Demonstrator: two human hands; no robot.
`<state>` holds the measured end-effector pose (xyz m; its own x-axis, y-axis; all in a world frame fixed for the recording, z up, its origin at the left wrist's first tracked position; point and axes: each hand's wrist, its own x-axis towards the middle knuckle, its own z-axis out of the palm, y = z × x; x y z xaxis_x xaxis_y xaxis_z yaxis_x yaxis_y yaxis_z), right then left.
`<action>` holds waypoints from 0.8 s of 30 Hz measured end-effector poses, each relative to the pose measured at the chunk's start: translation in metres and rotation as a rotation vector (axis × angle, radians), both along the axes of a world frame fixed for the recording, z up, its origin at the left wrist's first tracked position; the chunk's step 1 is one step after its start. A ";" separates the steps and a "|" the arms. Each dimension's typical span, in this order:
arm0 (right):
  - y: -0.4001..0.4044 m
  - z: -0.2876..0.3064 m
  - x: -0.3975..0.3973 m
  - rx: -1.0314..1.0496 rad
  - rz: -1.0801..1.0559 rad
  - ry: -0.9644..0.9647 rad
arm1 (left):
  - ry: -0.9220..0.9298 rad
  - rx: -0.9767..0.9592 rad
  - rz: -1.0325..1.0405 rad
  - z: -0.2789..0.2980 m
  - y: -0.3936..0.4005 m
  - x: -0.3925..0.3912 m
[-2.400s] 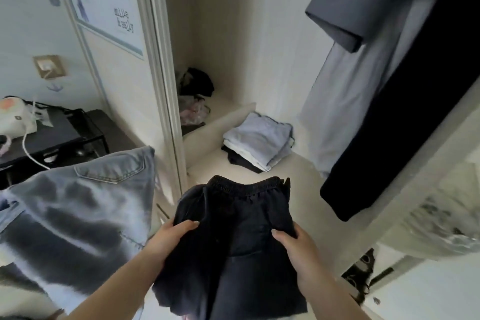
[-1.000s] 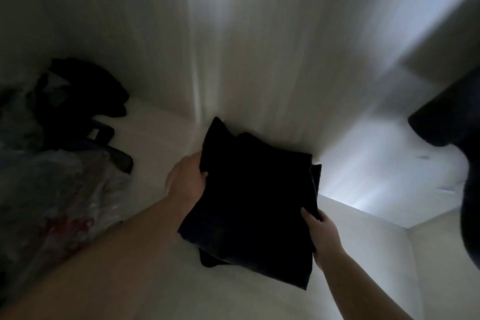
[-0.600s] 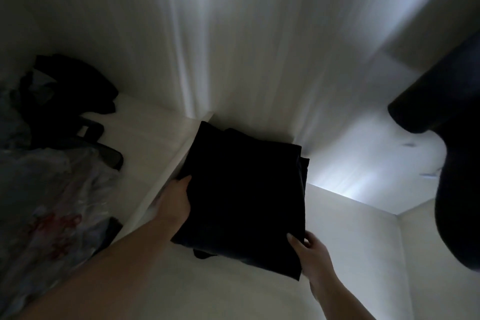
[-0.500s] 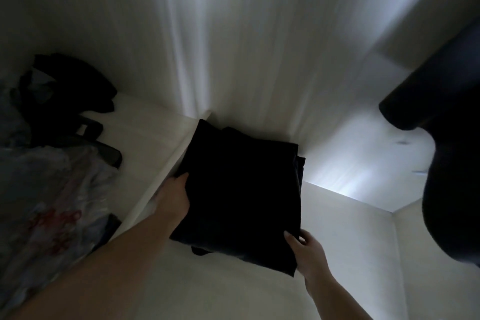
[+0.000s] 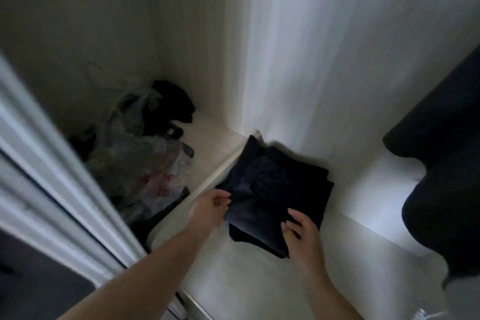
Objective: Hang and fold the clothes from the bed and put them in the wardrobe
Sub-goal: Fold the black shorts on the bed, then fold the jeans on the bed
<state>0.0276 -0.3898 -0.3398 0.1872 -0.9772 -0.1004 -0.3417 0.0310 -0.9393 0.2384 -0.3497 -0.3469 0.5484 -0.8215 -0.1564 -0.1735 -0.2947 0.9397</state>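
Pale, wood-grained panels form the wardrobe point(image 5: 298, 47), whose back corner runs up from the middle of the view toward twelve o'clock; its white door frame point(image 5: 52, 176) cuts diagonally across at nine o'clock, blurred. At three o'clock hangs a dark garment point(image 5: 441, 163), its hem bunched low over the shelf point(image 5: 259, 280), so anything folded has to sit clear of it to the left. At ten o'clock, in the lower neighbouring compartment beyond the divider edge, a clear plastic bag point(image 5: 150, 163) with red print lies against a heap of black items point(image 5: 174, 104).

Centre of view, the folded dark garment point(image 5: 278, 189) lies flat on the shelf, tucked into the back corner with its left edge along the divider, probably to leave the front of the shelf free for further piles. The left hand point(image 5: 211, 206) sits at the garment's left edge, fingers loosely curled, touching the cloth at most; whether it pinches the cloth cannot be told. The right hand point(image 5: 298, 231) lies at the near right corner, fingers relaxed and apart, resting on the fabric rather than gripping it. Judging by this, the placing looks nearly done, with only a squaring-up or release left.
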 end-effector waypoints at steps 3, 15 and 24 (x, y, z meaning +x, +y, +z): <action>0.028 0.024 0.014 -0.032 0.162 -0.068 | -0.133 -0.017 0.081 0.029 0.053 -0.004; 0.192 0.089 0.039 -0.133 0.769 -0.143 | -0.177 -0.110 0.581 0.123 0.338 -0.054; 0.302 0.104 0.105 -0.312 1.218 0.194 | -0.393 0.115 0.901 0.143 0.520 -0.060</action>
